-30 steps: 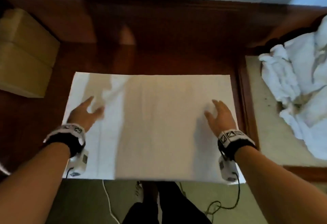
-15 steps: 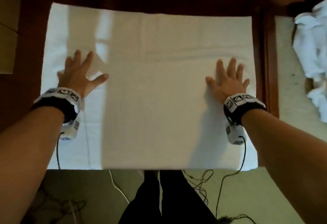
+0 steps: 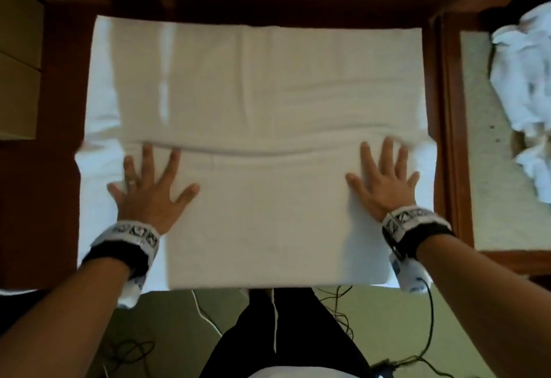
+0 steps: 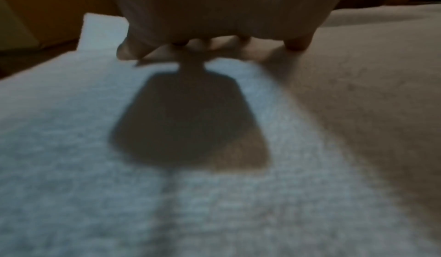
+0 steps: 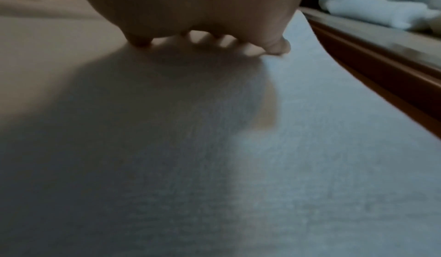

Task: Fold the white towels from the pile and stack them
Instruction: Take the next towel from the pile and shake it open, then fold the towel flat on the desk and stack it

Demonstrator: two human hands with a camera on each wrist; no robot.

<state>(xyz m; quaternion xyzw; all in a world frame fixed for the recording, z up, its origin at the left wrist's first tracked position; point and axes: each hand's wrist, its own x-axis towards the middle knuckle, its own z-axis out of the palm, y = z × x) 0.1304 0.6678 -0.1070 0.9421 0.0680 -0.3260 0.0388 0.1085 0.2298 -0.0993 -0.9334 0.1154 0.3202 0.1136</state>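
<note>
Towel (image 3: 268, 103) lay spread flat on the table (image 3: 59, 109).
I saw left hand (image 3: 149, 195) and right hand (image 3: 384, 186) pressing it, fingers splayed wide; pile (image 3: 524, 103) sat well right.

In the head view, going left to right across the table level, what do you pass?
cardboard boxes → left hand, flat on the spread white towel → right hand, also flat on it → wooden rail → pile of crumpled white towels
</note>
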